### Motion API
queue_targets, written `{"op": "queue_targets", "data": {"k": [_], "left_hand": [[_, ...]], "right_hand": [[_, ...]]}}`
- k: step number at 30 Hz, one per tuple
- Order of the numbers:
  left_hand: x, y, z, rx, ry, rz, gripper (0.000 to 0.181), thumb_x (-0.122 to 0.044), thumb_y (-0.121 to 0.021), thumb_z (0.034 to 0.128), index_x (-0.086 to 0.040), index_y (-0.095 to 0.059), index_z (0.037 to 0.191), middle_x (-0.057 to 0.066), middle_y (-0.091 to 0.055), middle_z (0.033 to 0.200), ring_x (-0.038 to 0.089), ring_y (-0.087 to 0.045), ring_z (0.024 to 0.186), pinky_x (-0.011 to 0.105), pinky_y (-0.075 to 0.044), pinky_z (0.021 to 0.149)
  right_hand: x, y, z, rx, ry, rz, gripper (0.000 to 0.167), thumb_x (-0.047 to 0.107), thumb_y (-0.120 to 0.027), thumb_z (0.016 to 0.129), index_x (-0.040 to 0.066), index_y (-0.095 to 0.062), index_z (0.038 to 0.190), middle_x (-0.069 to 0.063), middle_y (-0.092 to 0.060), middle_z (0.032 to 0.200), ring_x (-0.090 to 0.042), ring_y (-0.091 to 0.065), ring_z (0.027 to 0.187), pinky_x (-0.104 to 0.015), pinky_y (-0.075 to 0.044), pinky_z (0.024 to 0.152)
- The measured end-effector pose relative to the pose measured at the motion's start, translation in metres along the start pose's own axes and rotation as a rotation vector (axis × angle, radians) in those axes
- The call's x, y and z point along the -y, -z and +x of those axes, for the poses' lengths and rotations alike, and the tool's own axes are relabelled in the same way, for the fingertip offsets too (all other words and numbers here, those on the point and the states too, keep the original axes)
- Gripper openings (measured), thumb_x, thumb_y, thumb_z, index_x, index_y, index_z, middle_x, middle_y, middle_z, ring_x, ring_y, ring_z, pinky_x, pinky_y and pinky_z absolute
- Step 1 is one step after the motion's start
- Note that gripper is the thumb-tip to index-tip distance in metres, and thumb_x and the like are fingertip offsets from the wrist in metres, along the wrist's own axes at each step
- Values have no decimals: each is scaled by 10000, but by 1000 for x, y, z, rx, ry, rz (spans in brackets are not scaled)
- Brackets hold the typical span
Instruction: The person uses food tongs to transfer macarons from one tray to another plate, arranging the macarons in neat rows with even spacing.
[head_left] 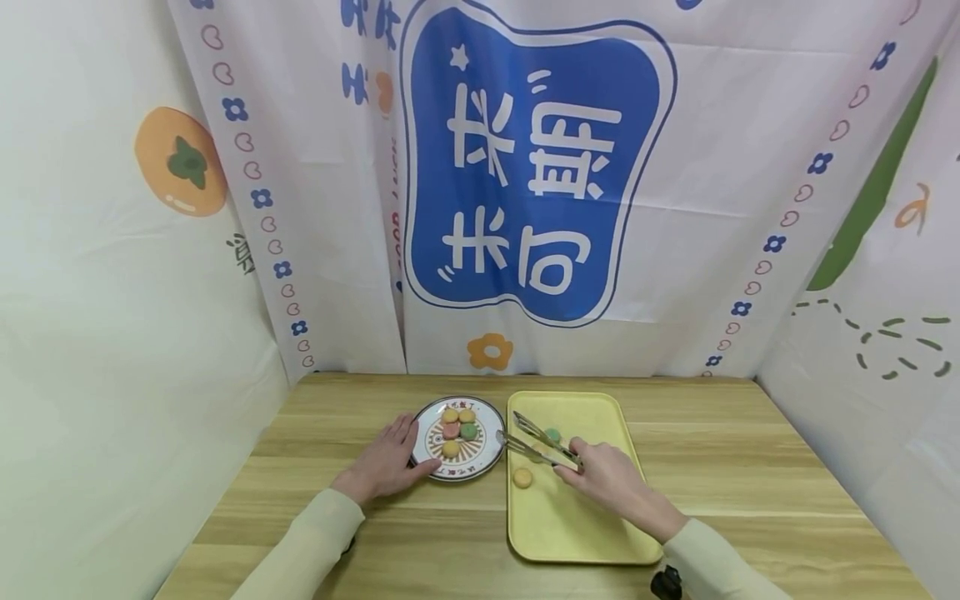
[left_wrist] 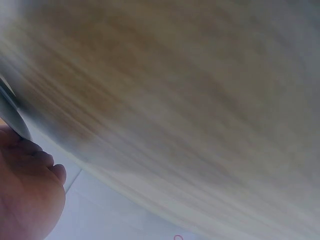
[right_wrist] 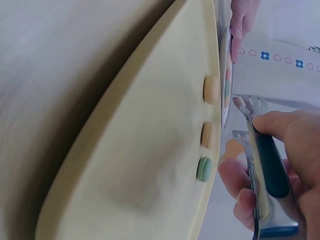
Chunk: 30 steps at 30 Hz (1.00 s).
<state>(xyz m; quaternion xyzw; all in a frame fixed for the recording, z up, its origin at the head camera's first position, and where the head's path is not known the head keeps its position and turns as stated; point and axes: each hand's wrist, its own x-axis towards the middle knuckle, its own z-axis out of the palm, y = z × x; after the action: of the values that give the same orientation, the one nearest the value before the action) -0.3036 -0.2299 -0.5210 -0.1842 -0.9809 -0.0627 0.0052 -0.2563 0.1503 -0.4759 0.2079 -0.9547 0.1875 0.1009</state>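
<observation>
A round white plate [head_left: 487,454] with a printed pattern bears several macarons: yellow-orange ones, a pink one [head_left: 450,431] and a green one [head_left: 468,431]. My left hand [head_left: 386,462] rests at its left rim, fingers extended and thumb along the near edge. My right hand [head_left: 611,475] grips metal tongs with dark green handles [right_wrist: 272,165] above the yellow tray [head_left: 577,525]. The tongs' tips are apart, near the plate's right edge, with nothing seen between them. On the tray lie a green macaron [right_wrist: 204,169] and two orange macarons [right_wrist: 211,90], [right_wrist: 208,135].
The tray stands right of the plate on a wooden table [head_left: 712,450]. A white printed cloth [head_left: 337,250] hangs behind the table's far edge. The left wrist view mostly holds blurred tabletop, with part of the hand at lower left.
</observation>
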Motion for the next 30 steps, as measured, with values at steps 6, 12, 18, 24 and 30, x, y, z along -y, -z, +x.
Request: {"op": "queue_targets", "data": {"k": [6,12,18,24,30], "left_hand": [[0,0,0,2,2,0,1002,-737,-369,923,81,-296,1498,279,-248,1583,404,-234,1489,498,-245,1224],[1,0,0,-4,-2,12,1003,-741,-356,924,80,-298,1497,279,-256,1580,404,-241,1486,493,-248,1225],[1,0,0,2,-4,11,999,-735,-363,926,82,-296,1497,280,-253,1581,404,-237,1487,493,-242,1227],[1,1,0,3,-2,8,995,-729,-373,927,83,-295,1497,282,-255,1580,405,-240,1486,492,-246,1226],[2,0,-1,-9,-8,-2,988,-720,-393,926,84,-302,1494,284,-258,1578,412,-247,1482,504,-257,1217]], "right_hand": [[-8,3,0,-4,-14,-8,261,305,-740,871,87,-598,855,87,-511,546,-34,-388,428,-150,-263,372],[-17,5,-3,8,-55,9,250,297,-739,875,101,-587,844,91,-474,534,-35,-368,427,-153,-236,374],[-27,6,-6,28,-94,6,252,299,-740,875,89,-602,867,82,-480,536,-40,-373,426,-149,-236,374],[-36,6,-10,25,-122,-4,258,303,-740,874,83,-606,884,69,-493,548,-53,-391,438,-164,-268,378],[-41,8,-13,14,-135,10,256,310,-736,876,94,-599,875,65,-457,548,-54,-364,441,-168,-260,381]]}}
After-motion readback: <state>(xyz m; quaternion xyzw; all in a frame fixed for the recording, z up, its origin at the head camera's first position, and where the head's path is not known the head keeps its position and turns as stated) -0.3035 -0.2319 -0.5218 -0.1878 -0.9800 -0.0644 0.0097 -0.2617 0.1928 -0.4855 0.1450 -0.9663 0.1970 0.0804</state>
